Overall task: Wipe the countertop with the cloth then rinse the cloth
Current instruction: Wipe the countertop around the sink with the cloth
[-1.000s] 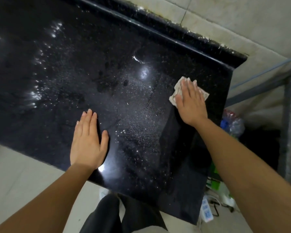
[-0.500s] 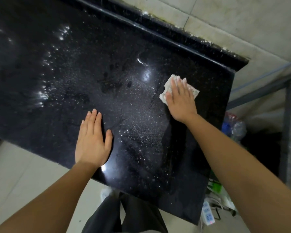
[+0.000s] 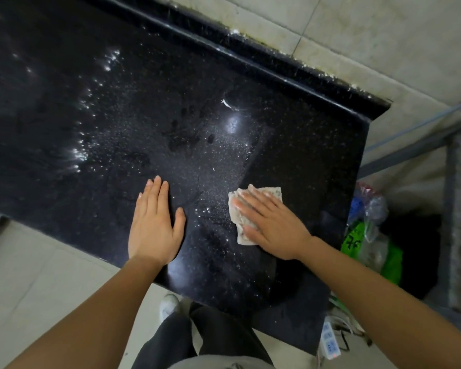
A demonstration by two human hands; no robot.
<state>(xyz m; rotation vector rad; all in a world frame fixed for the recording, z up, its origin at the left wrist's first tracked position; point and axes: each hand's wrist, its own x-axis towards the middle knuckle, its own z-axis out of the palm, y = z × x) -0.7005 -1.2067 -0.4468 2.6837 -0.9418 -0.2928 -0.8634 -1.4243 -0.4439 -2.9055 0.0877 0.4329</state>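
Now, against the earlier frames, my right hand [image 3: 274,230] has drawn the crumpled off-white cloth [image 3: 238,221] back from the far right of the speckled black stone countertop [image 3: 117,129] toward the near edge. This brings it closer to my left hand [image 3: 155,230], which remains flat where it was.

Right hand: fingers straight and together, palm pressing down on the cloth, no curl around it.

Left hand: fingers straight, palm flat on the bare wet stone, apart from the cloth.

Cloth lies under my right palm and fingers, showing past the fingertips and on the thumb side. Those fingers point away from me and leftward. Cloth is bunched and mostly covered; its long axis cannot be determined.
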